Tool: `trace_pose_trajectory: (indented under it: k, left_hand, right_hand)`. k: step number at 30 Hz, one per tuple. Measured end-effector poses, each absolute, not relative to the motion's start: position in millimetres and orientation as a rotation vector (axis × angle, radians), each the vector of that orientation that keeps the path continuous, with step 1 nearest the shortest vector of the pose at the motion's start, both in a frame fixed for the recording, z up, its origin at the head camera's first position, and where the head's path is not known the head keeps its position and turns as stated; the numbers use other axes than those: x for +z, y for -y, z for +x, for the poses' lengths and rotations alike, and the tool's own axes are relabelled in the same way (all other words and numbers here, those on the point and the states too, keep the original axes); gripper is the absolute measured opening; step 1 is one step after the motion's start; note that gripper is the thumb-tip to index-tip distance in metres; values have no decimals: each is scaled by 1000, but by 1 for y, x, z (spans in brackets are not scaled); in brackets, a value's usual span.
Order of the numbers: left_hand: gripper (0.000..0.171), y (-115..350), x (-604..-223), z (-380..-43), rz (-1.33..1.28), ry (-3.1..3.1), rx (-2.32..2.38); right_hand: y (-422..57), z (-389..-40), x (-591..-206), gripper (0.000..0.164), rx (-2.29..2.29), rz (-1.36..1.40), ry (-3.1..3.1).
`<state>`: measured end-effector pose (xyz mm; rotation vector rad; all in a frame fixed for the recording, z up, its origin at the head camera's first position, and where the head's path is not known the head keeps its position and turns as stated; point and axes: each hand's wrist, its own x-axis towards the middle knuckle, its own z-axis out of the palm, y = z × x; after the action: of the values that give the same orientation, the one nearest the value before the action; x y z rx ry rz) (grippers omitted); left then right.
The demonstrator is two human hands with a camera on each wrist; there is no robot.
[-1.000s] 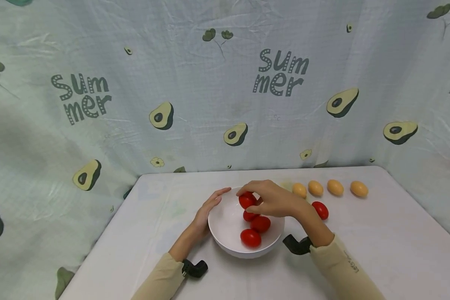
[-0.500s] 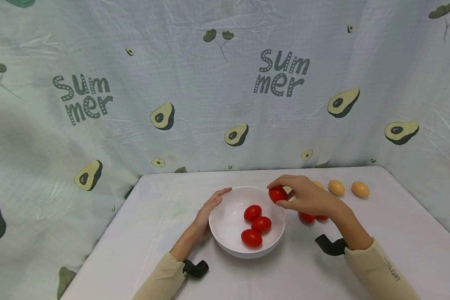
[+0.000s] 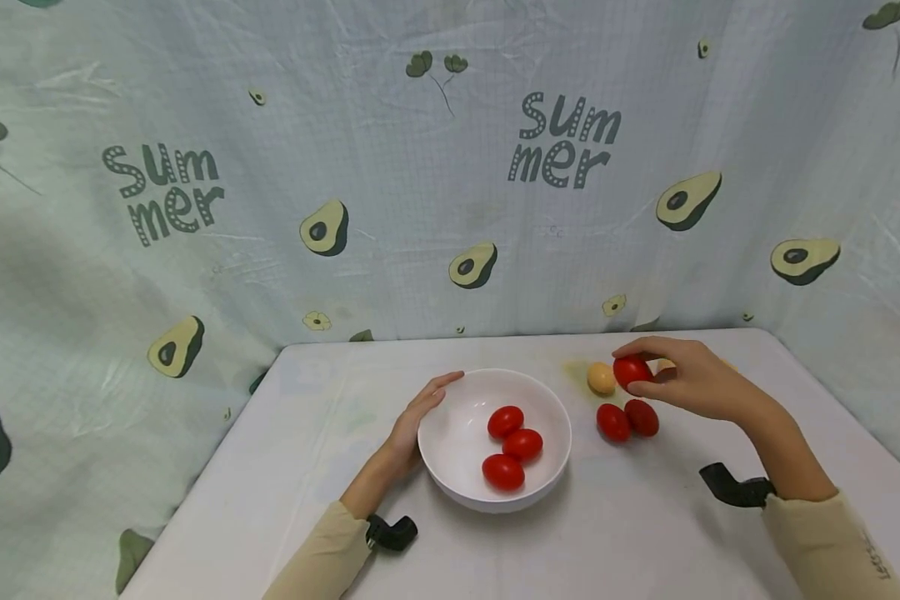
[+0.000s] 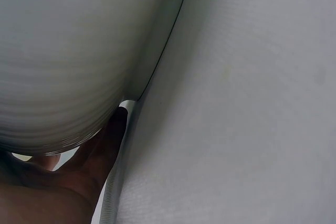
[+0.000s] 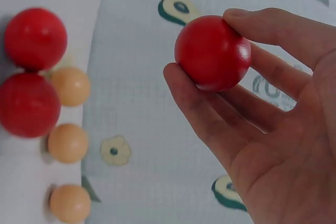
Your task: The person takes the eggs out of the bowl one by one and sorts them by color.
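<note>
My right hand [image 3: 693,379] pinches a red egg [image 5: 212,53] between thumb and fingertips, above the table on the right. Two more red eggs, one of them the left egg [image 3: 612,423], lie side by side just below that hand. A white bowl [image 3: 450,467] stands in the middle with three red eggs [image 3: 503,472] inside, close together. Against the bowl's left side rests my left hand [image 3: 408,429], its fingers reaching along the rim. The left wrist view shows that hand [image 4: 79,182] at the bowl's outer wall [image 4: 63,66], partly hidden behind it.
Yellow-orange eggs line the table's far right; one [image 3: 601,378] is in full view, while the right hand covers others. In the right wrist view they form a column, such as the lowest egg [image 5: 70,203]. A patterned cloth [image 3: 390,192] hangs behind the white table [image 3: 330,392].
My right hand has moved right from over the bowl, carrying the red egg past the rim to above the table near the yellow eggs. My left hand stays at the bowl.
</note>
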<state>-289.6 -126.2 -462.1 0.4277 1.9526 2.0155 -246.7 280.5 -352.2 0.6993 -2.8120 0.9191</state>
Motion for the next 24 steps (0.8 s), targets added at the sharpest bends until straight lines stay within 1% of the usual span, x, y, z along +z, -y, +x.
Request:
trace_pose_trajectory:
  k: [11,18,24]
  left_hand:
    - [49,126,-460,-290,416,-1957,2010]
    - [49,125,-459,-288,413,-1952,2006]
    - [50,125,-460,-288,412,-1956,2008]
  right_hand:
    - [-323,-253,-363,43,891,555,2910]
    - [-344,-258,-372,41,879,527,2951]
    - [-356,-265,-384,47,937,474,3025]
